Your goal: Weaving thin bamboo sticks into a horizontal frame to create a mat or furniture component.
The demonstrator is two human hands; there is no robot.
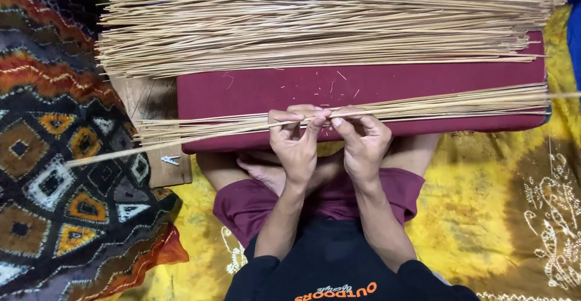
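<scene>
a thin bamboo stick (230,122) is pinched by the left hand (296,146) and right hand (363,146) over the maroon cushion (363,86); sorting seems underway, steady alignment needed next.

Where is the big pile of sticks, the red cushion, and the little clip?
big pile of sticks (327,22), head view, middle of the pile
red cushion (272,89), head view, bare top
little clip (170,160), head view, its middle
</scene>
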